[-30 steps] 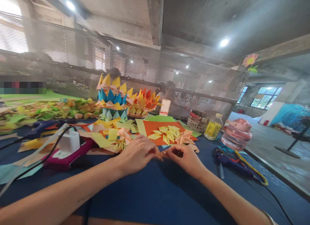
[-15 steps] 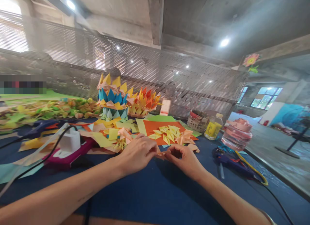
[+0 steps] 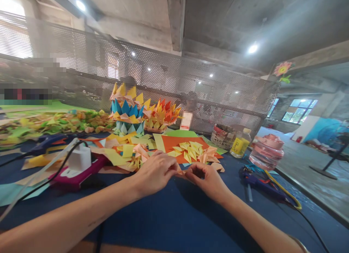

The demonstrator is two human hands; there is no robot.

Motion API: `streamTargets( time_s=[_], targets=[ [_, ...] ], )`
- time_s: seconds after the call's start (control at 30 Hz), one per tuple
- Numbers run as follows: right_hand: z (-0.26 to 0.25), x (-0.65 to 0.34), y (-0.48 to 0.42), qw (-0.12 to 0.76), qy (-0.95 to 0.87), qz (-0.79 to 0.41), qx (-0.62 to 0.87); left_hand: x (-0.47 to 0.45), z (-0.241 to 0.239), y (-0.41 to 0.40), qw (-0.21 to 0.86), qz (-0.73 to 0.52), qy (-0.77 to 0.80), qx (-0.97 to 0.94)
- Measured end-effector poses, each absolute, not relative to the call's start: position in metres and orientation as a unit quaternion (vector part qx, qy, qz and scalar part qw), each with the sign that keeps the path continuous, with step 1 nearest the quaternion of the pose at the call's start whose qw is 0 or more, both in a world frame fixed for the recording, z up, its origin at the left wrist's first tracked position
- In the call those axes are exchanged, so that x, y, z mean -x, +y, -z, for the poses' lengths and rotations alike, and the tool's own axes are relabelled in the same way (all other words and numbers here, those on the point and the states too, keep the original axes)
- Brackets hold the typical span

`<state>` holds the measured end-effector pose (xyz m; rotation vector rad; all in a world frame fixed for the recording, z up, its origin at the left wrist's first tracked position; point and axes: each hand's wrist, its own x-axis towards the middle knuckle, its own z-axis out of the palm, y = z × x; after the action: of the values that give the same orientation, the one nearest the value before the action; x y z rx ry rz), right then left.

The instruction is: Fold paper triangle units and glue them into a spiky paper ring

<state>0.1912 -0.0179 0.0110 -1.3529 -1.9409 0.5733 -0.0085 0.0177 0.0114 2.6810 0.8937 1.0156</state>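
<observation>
Between the fingertips of both hands is a small piece of peach paper [image 3: 182,172], mostly covered by the fingers. My left hand [image 3: 158,175] pinches its left end, and my right hand [image 3: 206,178] pinches its right end. Just beyond them, folded yellow paper pieces [image 3: 189,150] lie on an orange sheet [image 3: 170,145]. Peach folded pieces [image 3: 207,155] rest at the right side of that sheet. Left of the hands, more peach folded paper [image 3: 141,151] lies among loose coloured sheets.
A layered folded-paper crown shape [image 3: 128,108] stands behind the sheets. To the left, a magenta power strip [image 3: 77,176] holds a white plug. On the right are a glue gun [image 3: 263,185], a yellow-labelled bottle [image 3: 240,145], a pink bottle [image 3: 267,153] and a basket [image 3: 222,137].
</observation>
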Motion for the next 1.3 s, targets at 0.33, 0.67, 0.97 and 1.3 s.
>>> streamTargets(
  time_s=[0.33, 0.67, 0.97, 1.3],
  targets=[
    [-0.0109, -0.1904, -0.0177, 0.342, -0.755, -0.206, 0.521, 0.0087, -0.0106, 0.0161, 0.069, -0.338, 0.295, -0.891],
    [-0.0123, -0.1905, -0.0187, 0.339, -0.759, -0.201, 0.518, 0.0081, -0.0101, 0.0154, 0.047, -0.354, 0.290, -0.888],
    [-0.0117, -0.1893, -0.0203, 0.331, -0.765, -0.207, 0.512, 0.0092, -0.0090, 0.0153, 0.046, -0.379, 0.275, -0.882],
    [-0.0125, -0.1908, -0.0194, 0.319, -0.779, -0.177, 0.510, 0.0101, -0.0116, 0.0132, 0.043, -0.369, 0.269, -0.888]
  ],
)
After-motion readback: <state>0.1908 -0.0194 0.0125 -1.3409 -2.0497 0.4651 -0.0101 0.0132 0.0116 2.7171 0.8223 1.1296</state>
